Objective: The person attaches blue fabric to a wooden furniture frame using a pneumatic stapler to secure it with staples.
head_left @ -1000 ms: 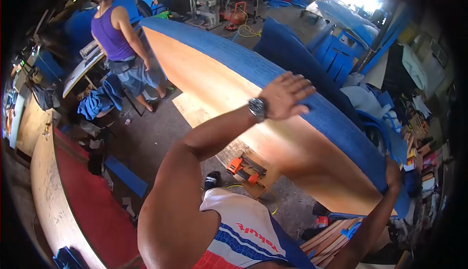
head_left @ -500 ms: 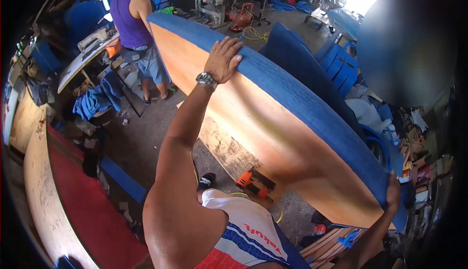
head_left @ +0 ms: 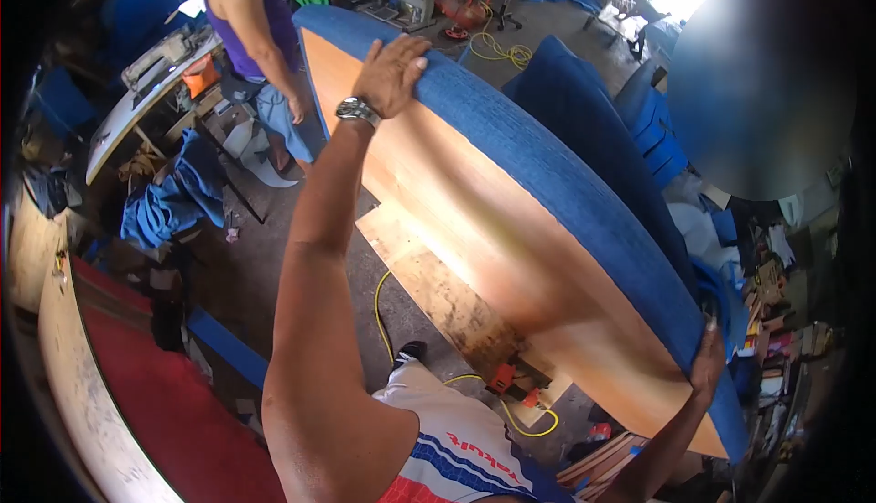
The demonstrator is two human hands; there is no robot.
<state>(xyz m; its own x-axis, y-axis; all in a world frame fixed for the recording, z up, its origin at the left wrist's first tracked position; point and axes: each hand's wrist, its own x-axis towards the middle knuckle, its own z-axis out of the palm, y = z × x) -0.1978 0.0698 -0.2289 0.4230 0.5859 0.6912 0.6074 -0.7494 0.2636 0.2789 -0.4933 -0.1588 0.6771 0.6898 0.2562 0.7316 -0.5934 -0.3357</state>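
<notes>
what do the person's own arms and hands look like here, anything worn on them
Both arms are bare, with no sleeves and no gloves. The left hand has a silver metal wristwatch with a dark face on its wrist. The right hand shows nothing worn; its fingers are partly hidden.

The person works with bare arms and bare hands, a silver metal wristwatch (head_left: 355,111) with a dark face buckled on the left wrist, a sleeveless white jersey (head_left: 456,453) with blue and red stripes and red lettering, and a dark shoe (head_left: 410,352) below.
</notes>
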